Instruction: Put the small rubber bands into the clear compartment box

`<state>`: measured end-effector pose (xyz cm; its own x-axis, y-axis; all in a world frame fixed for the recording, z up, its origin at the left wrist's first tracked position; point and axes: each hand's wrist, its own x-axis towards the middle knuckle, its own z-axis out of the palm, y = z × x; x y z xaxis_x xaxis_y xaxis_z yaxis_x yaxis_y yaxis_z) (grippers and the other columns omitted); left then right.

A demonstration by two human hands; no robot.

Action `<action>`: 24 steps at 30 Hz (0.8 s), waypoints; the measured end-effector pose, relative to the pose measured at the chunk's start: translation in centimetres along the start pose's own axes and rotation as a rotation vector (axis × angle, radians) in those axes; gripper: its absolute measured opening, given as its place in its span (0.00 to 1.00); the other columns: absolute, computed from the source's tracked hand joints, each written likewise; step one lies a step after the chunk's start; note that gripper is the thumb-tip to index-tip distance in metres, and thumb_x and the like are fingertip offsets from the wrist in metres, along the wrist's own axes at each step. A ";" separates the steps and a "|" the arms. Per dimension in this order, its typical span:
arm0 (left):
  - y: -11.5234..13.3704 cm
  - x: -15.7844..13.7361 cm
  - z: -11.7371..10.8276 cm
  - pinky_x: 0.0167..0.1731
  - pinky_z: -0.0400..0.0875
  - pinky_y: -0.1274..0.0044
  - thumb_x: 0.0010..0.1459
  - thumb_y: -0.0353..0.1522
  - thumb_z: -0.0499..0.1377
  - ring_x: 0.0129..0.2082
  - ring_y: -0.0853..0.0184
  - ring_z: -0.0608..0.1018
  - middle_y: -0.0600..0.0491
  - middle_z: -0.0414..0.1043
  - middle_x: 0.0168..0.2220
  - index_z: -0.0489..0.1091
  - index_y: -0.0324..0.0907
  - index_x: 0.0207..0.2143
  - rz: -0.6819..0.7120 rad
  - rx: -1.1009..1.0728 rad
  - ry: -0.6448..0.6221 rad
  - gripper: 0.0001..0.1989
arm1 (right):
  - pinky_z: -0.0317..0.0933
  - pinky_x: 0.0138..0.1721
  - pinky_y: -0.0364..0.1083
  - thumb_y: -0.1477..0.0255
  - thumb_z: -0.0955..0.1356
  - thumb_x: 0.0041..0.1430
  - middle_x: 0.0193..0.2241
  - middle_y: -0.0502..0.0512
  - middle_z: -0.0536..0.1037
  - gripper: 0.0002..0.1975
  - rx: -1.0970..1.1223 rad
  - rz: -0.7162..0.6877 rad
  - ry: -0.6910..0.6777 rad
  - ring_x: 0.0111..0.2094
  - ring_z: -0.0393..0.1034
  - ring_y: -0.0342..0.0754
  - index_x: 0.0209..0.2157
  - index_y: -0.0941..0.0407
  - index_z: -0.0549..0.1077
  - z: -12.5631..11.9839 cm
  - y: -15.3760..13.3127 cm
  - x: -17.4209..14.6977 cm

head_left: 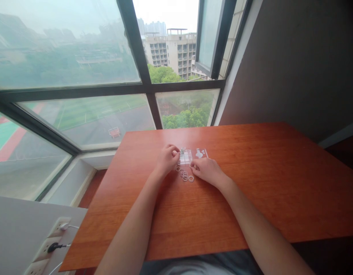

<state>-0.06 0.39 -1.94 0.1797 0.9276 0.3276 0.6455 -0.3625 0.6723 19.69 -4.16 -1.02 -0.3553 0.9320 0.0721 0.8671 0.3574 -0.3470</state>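
nearest, below the clear box (185, 157), is the person's clothing (199, 265); two bare forearms run from there over the reddish-brown wooden table (251, 183) towards the box; well to the left of the box and nearer than it, a white plug (63, 227) and a black plug (53, 247) sit in wall sockets (39, 254).

just on the near side of the box lies a loose group of pale rings (185, 180), some overlapping, with one ring (191, 181) at the group's right end; the right hand (206, 170) is at the box's near right corner, fingers curled in and thumb close to them, the tips at or just beside the box; i cannot tell whether they pinch anything.

the left hand (167, 159) is at the box's left side, half closed, thumb and forefinger brought near each other at the box's edge; i cannot tell whether they grip it or only touch it; beside those fingertips, at the box's far left corner, are small shiny pieces (182, 151), too small to make out; to the right of the box is a clear flat panel (199, 153) with white marks; beyond the box stand dark window frames (149, 88), with pale buildings (179, 51) outside.
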 end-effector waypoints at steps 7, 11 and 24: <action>0.2 0.0 -0.4 0.29 0.69 0.79 0.55 0.31 0.56 0.27 0.73 0.73 0.52 0.69 0.38 0.72 0.41 0.32 0.010 0.032 0.020 0.05 | 0.52 0.27 0.40 0.70 0.66 0.53 0.21 0.47 0.74 0.05 0.308 0.024 0.101 0.24 0.64 0.41 0.29 0.54 0.75 -0.4 0.3 0.2; 0.4 0.0 -0.5 0.29 0.69 0.79 0.55 0.31 0.57 0.26 0.73 0.72 0.52 0.69 0.37 0.72 0.41 0.32 0.012 0.023 0.019 0.05 | 0.54 0.25 0.39 0.69 0.66 0.53 0.18 0.46 0.69 0.06 0.532 0.018 0.227 0.21 0.61 0.40 0.29 0.55 0.74 -1.0 0.3 0.3; 4.0 -0.5 -0.7 0.27 0.68 0.82 0.56 0.28 0.57 0.27 0.74 0.73 0.54 0.75 0.30 0.74 0.42 0.34 0.250 -0.230 -0.176 0.06 | 0.51 0.23 0.39 0.66 0.66 0.52 0.16 0.44 0.62 0.09 0.745 0.050 0.260 0.20 0.55 0.39 0.30 0.57 0.74 -0.9 0.2 0.3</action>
<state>1.93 -1.59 1.01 0.4479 0.8023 0.3945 0.3862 -0.5716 0.7240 20.06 -3.74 -0.18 -0.1489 0.9631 0.2244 0.3852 0.2654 -0.8838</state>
